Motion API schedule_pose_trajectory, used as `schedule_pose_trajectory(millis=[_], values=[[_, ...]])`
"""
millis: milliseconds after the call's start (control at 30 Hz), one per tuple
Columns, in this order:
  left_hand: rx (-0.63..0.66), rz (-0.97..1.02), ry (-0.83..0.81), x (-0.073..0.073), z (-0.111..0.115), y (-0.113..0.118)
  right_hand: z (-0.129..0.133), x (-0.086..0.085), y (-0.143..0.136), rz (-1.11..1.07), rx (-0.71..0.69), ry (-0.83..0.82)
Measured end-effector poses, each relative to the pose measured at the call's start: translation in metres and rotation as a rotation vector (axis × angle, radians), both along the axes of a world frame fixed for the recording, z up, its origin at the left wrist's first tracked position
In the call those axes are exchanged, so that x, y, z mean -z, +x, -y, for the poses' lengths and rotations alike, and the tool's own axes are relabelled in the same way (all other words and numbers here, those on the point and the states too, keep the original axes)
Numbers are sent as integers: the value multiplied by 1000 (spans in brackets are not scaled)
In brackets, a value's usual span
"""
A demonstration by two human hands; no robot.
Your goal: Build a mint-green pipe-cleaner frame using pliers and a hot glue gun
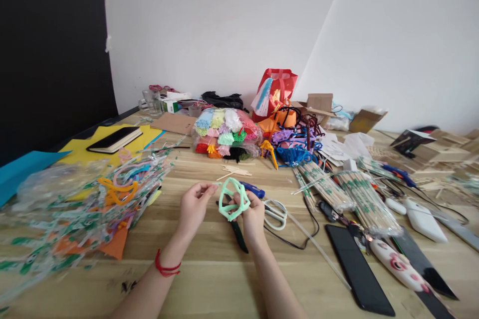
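A mint-green open frame (232,199), apparently bent from fuzzy pipe cleaners, is held up over the table. My right hand (252,214) grips its right side between thumb and fingers. Just left of the frame, my left hand (194,207) is closed in a pinch at the fingertips; whatever it may hold is too small to make out. Under and behind my right hand lie a blue-handled glue gun (252,190), white-handled scissors (276,214) and a dark-handled tool (238,237), each partly hidden.
Plastic wrappers and pipe cleaners (123,194) pile up at left, beside a black notebook (115,139). A bag of colourful pipe cleaner bundles (226,132) sits behind my hands. Packs of wooden sticks (368,202) and a black phone (357,269) lie at right.
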State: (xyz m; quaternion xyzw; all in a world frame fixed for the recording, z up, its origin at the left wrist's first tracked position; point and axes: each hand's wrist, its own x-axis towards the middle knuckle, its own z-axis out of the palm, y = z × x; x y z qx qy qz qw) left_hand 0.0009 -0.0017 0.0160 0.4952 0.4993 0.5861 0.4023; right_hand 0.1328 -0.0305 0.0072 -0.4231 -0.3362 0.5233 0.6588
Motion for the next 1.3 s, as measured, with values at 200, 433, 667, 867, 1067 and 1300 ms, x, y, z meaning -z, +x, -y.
schedule_pose_trajectory(millis=[200, 433, 667, 867, 1067, 1300], values=[[-20, 2, -22, 1, -2, -2, -1, 2, -1, 6, -2, -8], [-5, 5, 8, -1, -1, -1, -1, 3, -2, 2, 15, -12], [-6, 22, -21, 2, -3, 0, -2, 3, 0, 16, 21, 11], [-18, -7, -3, 2, -3, -2, -2, 4, 0, 19, 23, 12], [-65, -69, 23, -4, 1, -1, -1, 3, 0, 21, 13, 10], [-38, -38, -17, 0, 0, -2, -1, 3, 0, 29, 25, 13]])
